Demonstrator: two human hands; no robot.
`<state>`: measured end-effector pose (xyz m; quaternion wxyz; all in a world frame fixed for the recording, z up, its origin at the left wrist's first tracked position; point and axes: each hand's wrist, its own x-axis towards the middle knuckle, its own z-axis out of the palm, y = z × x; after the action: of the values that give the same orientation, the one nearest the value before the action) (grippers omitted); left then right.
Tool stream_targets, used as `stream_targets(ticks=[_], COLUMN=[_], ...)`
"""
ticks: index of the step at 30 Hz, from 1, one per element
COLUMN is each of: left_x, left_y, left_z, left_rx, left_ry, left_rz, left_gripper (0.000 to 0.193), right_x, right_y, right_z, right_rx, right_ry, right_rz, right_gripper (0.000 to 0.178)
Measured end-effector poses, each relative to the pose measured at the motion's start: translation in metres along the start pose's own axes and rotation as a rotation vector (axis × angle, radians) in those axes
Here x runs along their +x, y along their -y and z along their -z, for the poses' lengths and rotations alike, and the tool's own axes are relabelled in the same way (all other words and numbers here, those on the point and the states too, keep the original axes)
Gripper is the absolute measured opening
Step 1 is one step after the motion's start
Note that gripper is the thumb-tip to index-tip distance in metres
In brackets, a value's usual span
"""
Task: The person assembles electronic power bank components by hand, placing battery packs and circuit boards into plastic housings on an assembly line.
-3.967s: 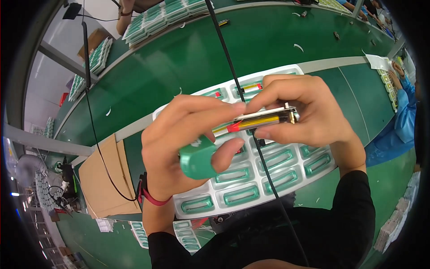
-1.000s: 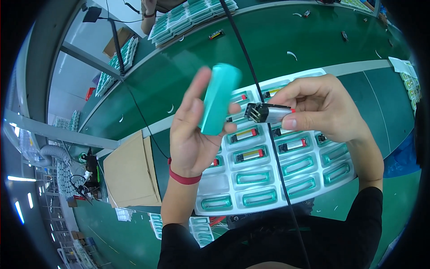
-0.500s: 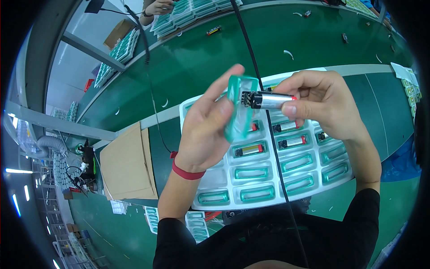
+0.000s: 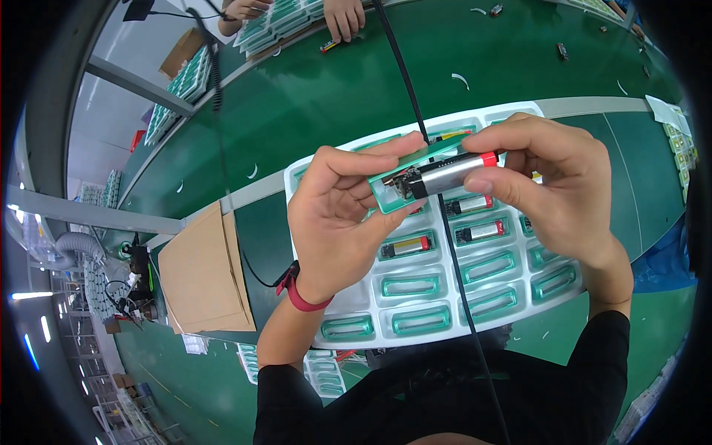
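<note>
My left hand (image 4: 334,215) grips a small translucent green plastic case (image 4: 383,199), long and shallow, tilted above the white tray. Between thumb and fingers of my right hand (image 4: 560,185) is a silver cylindrical battery (image 4: 449,175) with a red end cap, a black band and a small circuit board. Its circuit-board end lies inside the green case; the red end is at my right fingers. Below both hands is the white compartment tray (image 4: 352,293). Several of its compartments hold green cases, some with similar batteries (image 4: 480,231) in them.
A black cable (image 4: 463,285) hangs across the tray. Cardboard sheets (image 4: 200,274) lie to the left. Beyond runs a green work surface (image 4: 297,104) with white curved strips (image 4: 460,80) and scattered parts. Another person's hand (image 4: 343,18) touches a part at the back, beside stacked trays.
The green case has turned from nearly upright to lengthwise along the battery, whose board end now lies inside it. My left fingers have closed round the case. Another person's hand has come to a part behind.
</note>
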<state>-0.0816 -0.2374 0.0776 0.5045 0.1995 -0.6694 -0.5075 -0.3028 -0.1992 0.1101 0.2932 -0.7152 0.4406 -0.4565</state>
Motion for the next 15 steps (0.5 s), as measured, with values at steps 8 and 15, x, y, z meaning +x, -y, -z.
stream_targets(ticks=[8, 15], left_x=[-0.002, -0.002], left_y=[0.003, 0.001], left_z=[-0.002, -0.001], left_rx=[0.025, 0.066], left_ry=[-0.001, -0.005], left_rz=[-0.038, -0.051], left_gripper=[0.04, 0.039], right_x=[0.001, 0.002], right_y=[0.0, -0.001], right_z=[-0.01, -0.014], right_rx=[-0.021, 0.211], right_ry=[-0.057, -0.048], right_rz=[-0.037, -0.155], right_gripper=[0.026, 0.026])
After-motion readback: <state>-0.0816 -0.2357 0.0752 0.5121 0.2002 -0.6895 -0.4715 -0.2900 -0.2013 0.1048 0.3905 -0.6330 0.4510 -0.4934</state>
